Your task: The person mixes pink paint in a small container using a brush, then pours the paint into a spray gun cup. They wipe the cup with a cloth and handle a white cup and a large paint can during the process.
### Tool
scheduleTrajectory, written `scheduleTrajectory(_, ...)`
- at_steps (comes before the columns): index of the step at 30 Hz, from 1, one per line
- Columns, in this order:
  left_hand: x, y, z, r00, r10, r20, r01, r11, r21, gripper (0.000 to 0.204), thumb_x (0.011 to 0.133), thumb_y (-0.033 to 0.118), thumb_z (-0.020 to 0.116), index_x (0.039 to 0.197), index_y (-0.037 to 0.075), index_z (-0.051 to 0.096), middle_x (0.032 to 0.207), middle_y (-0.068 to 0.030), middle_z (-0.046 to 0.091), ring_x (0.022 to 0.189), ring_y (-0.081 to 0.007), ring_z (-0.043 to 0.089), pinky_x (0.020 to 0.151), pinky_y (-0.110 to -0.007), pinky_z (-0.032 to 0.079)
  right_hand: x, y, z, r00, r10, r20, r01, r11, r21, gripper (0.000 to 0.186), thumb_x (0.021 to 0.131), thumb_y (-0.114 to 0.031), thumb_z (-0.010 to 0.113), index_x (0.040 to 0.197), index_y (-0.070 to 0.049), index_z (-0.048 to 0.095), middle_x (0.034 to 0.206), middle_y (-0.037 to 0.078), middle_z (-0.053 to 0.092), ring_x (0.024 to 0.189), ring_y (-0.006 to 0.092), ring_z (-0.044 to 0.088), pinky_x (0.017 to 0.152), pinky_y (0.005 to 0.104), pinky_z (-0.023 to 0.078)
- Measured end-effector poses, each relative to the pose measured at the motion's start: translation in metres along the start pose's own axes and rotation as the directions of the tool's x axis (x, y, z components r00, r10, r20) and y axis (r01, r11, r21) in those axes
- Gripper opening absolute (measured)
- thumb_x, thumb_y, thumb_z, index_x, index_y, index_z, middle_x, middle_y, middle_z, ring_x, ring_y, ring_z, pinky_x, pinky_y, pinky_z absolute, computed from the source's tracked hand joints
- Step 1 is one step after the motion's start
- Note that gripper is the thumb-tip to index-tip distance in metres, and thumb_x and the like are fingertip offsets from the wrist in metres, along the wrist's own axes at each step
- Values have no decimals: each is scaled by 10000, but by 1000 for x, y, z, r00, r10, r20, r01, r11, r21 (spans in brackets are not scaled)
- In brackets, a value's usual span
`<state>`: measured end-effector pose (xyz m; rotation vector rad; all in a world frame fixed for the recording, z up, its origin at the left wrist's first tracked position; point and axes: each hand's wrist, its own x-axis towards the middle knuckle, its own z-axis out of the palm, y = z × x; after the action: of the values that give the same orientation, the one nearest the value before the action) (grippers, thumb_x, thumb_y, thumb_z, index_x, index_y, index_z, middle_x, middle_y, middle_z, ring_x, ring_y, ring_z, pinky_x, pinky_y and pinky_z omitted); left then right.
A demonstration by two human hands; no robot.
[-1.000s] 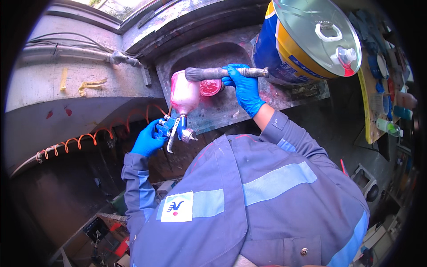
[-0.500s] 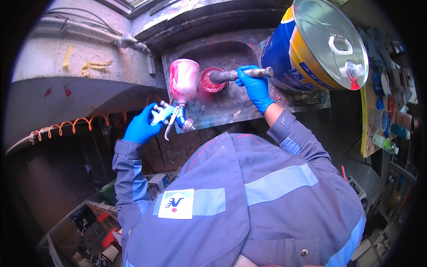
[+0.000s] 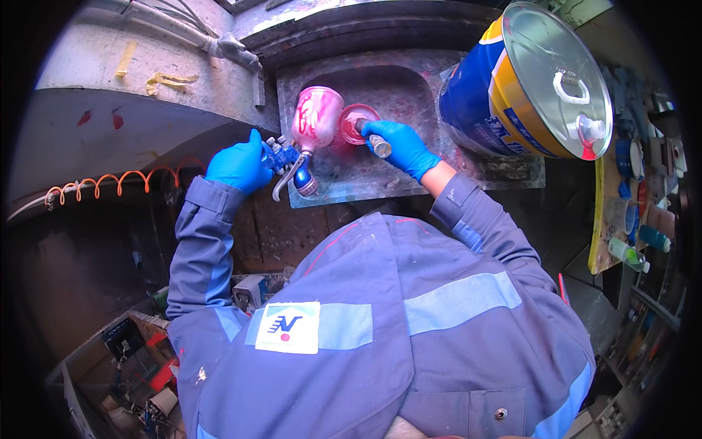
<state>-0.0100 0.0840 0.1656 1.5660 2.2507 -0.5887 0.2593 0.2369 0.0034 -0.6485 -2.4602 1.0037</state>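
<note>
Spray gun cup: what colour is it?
The spray gun cup is whitish pink with deeper pink-red streaks, shown best in the head view.

Your camera sits on your head and looks steeply down over your own jacket [image 3: 365,293], which fills the lower middle, close to the lens. Above it, farther off, you see your left hand [image 3: 241,162], your right hand [image 3: 401,148] and the table [image 3: 380,179]. The wide fisheye view bends straight edges toward its dark, round rim.
</note>
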Motion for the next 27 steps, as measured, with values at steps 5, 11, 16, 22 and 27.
scheduleTrajectory(5, 6, 10, -7, 1000, 4, 28, -6, 999, 54, 701, 807, 348, 644, 1363, -23, 431, 961, -247, 676, 853, -398, 675, 718, -507, 532, 3, -27, -25, 989, 67, -129, -68, 998, -7, 165, 864, -152, 683, 1022, -108, 670, 970, 131, 691, 866, 304, 691, 748, 357, 548)
scheduleTrajectory(11, 15, 24, -12, 991, 128, -48, -119, 979, 165, 565, 827, 253, 611, 1266, -81, 486, 886, -219, 688, 793, -373, 685, 655, -475, 540, -8, -84, -28, 855, 151, -497, 79, 908, 412, 134, 817, -126, 750, 931, -77, 698, 878, 60, 700, 801, 138, 679, 732, 287, 545)
scheduleTrajectory(16, 20, 37, -14, 961, 221, -166, -170, 947, 272, 376, 858, 198, 597, 1112, -78, 564, 784, -182, 698, 686, -333, 699, 562, -445, 533, 15, -87, -24, 905, 241, -350, 12, 810, 587, 123, 831, -110, 741, 932, -66, 686, 911, 36, 687, 822, 124, 658, 764, 283, 538)
scheduleTrajectory(22, 15, 35, -15, 932, 298, -206, -197, 894, 402, 321, 877, 199, 598, 1042, -76, 577, 696, -163, 682, 590, -309, 683, 489, -427, 510, 19, -73, -44, 856, 289, -429, 1, 829, 559, 132, 855, -139, 728, 945, -57, 678, 898, 22, 675, 827, 111, 646, 779, 275, 537)
scheduleTrajectory(27, 8, 35, -15, 897, 375, -233, -254, 870, 423, 344, 866, 188, 606, 1060, -93, 570, 683, -162, 675, 583, -310, 680, 469, -411, 504, 26, -77, -33, 946, 120, -302, 22, 904, 426, 121, 840, -130, 726, 935, -68, 683, 895, 32, 674, 826, 112, 646, 772, 276, 534)
